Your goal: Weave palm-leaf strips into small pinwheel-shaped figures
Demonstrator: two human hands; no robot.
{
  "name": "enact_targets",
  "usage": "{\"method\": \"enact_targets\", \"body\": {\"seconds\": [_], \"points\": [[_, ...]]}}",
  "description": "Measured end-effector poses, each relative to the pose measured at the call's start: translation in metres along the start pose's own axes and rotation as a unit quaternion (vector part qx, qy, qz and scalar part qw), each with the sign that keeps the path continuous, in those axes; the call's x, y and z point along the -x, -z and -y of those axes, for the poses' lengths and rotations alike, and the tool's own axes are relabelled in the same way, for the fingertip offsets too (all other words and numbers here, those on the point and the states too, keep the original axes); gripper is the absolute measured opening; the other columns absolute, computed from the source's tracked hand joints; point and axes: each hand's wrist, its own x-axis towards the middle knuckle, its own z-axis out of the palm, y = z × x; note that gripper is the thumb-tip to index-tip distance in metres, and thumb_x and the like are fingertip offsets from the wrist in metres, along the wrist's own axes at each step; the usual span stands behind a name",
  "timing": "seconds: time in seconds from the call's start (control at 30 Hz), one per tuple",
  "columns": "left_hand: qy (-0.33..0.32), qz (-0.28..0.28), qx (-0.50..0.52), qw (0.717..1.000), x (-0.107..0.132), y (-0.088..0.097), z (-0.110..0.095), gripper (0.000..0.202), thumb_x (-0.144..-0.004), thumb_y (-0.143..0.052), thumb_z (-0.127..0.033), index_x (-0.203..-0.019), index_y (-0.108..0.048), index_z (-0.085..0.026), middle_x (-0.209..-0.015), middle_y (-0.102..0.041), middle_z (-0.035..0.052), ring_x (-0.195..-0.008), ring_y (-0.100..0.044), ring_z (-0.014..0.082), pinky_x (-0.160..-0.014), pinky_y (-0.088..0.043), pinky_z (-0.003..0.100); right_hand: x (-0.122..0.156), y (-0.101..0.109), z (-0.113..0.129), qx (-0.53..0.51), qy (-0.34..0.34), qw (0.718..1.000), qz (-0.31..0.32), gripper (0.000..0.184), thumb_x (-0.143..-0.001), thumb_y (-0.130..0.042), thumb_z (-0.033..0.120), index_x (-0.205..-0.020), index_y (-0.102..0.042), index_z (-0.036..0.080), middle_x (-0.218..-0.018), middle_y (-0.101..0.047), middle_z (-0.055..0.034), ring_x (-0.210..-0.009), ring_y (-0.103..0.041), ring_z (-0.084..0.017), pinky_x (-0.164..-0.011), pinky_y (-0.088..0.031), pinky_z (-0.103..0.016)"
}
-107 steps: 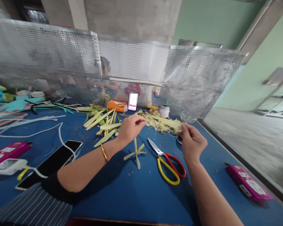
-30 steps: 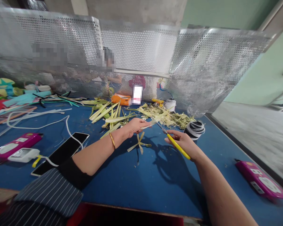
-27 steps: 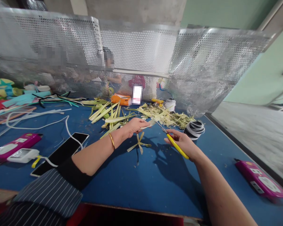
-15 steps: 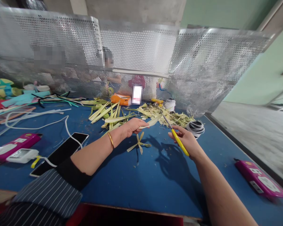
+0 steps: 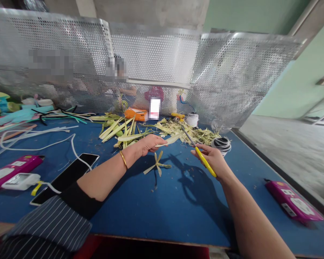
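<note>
My left hand (image 5: 148, 144) pinches a pale palm leaf strip (image 5: 172, 139) and holds it out to the right above the blue table (image 5: 162, 208). My right hand (image 5: 212, 160) grips yellow-handled scissors (image 5: 197, 151), blades pointing up-left toward the strip's far end. A small woven leaf cross (image 5: 157, 166) lies on the table below my left hand. Behind the hands lies a heap of leaf scraps (image 5: 194, 133), with longer green leaf strips (image 5: 121, 129) to its left.
A black-and-white thread spool (image 5: 221, 144) sits right of the scraps. A phone (image 5: 66, 177), white cable (image 5: 43, 145) and pink devices (image 5: 14, 168) lie left; another pink device (image 5: 294, 204) lies right. A perforated metal screen (image 5: 156, 72) closes the back. The table's right edge drops to floor.
Earlier both hands held a wide leaf piece and the scissors lay on the table. My right hand has since picked up the scissors, and their blades have swung from the strip's middle toward its tip.
</note>
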Motion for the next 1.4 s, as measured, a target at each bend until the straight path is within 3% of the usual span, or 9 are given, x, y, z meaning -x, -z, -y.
{"method": "enact_targets", "body": {"seconds": [0.23, 0.43, 0.57, 0.67, 0.77, 0.83, 0.9, 1.03, 1.4], "points": [[0.004, -0.03, 0.006, 1.0, 0.001, -0.002, -0.003, 0.016, -0.072, -0.071, -0.025, -0.062, -0.065, -0.014, -0.043, -0.031, -0.0074, -0.038, -0.019, 0.0041, -0.044, -0.008, 0.024, -0.005, 0.002, -0.008, 0.164, 0.044, 0.985, -0.026, 0.065, -0.067, -0.067, 0.065, -0.108, -0.071, 0.015, -0.056, -0.057, 0.0016, -0.049, -0.047, -0.014, -0.049, -0.032, -0.026], [-0.062, -0.143, 0.029, 0.987, 0.02, -0.02, -0.016, 0.015, -0.078, -0.065, -0.019, -0.063, -0.062, -0.015, -0.058, -0.06, 0.0032, -0.044, -0.046, 0.0075, -0.044, -0.025, 0.024, -0.001, -0.004, -0.008, 0.544, 0.073, 0.836, -0.026, 0.042, -0.084, -0.057, 0.037, -0.121, -0.061, 0.018, -0.093, -0.073, -0.0122, -0.081, -0.068, -0.027, -0.058, -0.036, -0.03], [-0.079, -0.183, 0.077, 0.977, 0.039, -0.032, -0.014, 0.01, -0.074, -0.069, -0.02, -0.068, -0.063, -0.016, -0.064, -0.065, 0.0039, -0.05, -0.054, 0.0098, -0.045, -0.031, 0.023, -0.003, -0.003, -0.013, 0.599, 0.092, 0.795, 0.03, 0.032, -0.084, -0.058, 0.033, -0.11, -0.063, 0.015, -0.091, -0.072, -0.013, -0.082, -0.068, -0.027, -0.062, -0.039, -0.03], [-0.103, -0.229, 0.128, 0.96, 0.052, -0.04, -0.004, 0.01, -0.071, -0.071, -0.019, -0.067, -0.063, -0.016, -0.057, -0.059, -0.0013, -0.046, -0.046, 0.0064, -0.045, -0.032, 0.023, -0.003, -0.003, -0.015, 0.543, 0.149, 0.827, 0.006, 0.025, -0.085, -0.058, 0.036, -0.101, -0.067, 0.018, -0.1, -0.069, -0.0125, -0.091, -0.065, -0.026, -0.071, -0.043, -0.031], [-0.107, -0.239, 0.155, 0.953, 0.061, -0.05, 0.005, 0.011, -0.069, -0.072, -0.02, -0.065, -0.063, -0.015, -0.054, -0.056, -0.003, -0.045, -0.043, 0.0058, -0.045, -0.033, 0.022, 0.006, -0.02, -0.004, 0.3, 0.158, 0.941, -0.007, 0.037, -0.083, -0.057, 0.05, -0.098, -0.066, 0.018, -0.095, -0.07, -0.0101, -0.087, -0.064, -0.024, -0.076, -0.046, -0.033], [-0.107, -0.236, 0.157, 0.953, 0.064, -0.055, 0.011, 0.012, -0.067, -0.074, -0.02, -0.063, -0.063, -0.015, -0.054, -0.057, -0.0026, -0.046, -0.045, 0.0063, -0.047, -0.035, 0.022, 0.018, -0.042, 0.01, 0.075, 0.093, 0.99, 0.081, 0.047, -0.08, -0.056, 0.06, -0.096, -0.065, 0.016, -0.085, -0.07, -0.0085, -0.079, -0.065, -0.022, -0.071, -0.048, -0.032], [-0.107, -0.219, 0.165, 0.956, 0.064, -0.056, 0.014, 0.011, -0.067, -0.073, -0.021, -0.064, -0.064, -0.014, -0.057, -0.059, -0.0017, -0.048, -0.048, 0.0075, -0.05, -0.038, 0.022, 0.029, -0.065, 0.024, -0.05, 0.032, 0.983, 0.173, 0.05, -0.073, -0.064, 0.063, -0.091, -0.064, 0.016, -0.082, -0.07, -0.0068, -0.074, -0.064, -0.02, -0.064, -0.048, -0.03], [-0.096, -0.223, 0.182, 0.953, 0.062, -0.046, 0.015, 0.011, -0.067, -0.073, -0.021, -0.065, -0.064, -0.014, -0.057, -0.058, -0.0021, -0.049, -0.048, 0.0078, -0.049, -0.037, 0.021, 0.033, -0.093, 0.039, -0.155, 0.021, 0.972, 0.173, 0.045, -0.058, -0.079, 0.054, -0.079, -0.064, 0.016, -0.064, -0.065, -0.0004, -0.057, -0.059, -0.014, -0.054, -0.045, -0.026], [-0.051, -0.157, 0.174, 0.971, 0.061, -0.046, 0.024, 0.021, -0.07, -0.074, -0.033, -0.07, -0.065, -0.014, -0.064, -0.058, -0.0002, -0.06, -0.05, 0.0089, -0.05, -0.035, 0.02, 0.027, -0.081, 0.021, -0.122, 0.068, 0.984, 0.112, 0.03, -0.07, -0.073, 0.047, -0.072, -0.063, 0.018, -0.063, -0.062, 0.0016, -0.056, -0.054, -0.012, -0.057, -0.046, -0.026]]}}
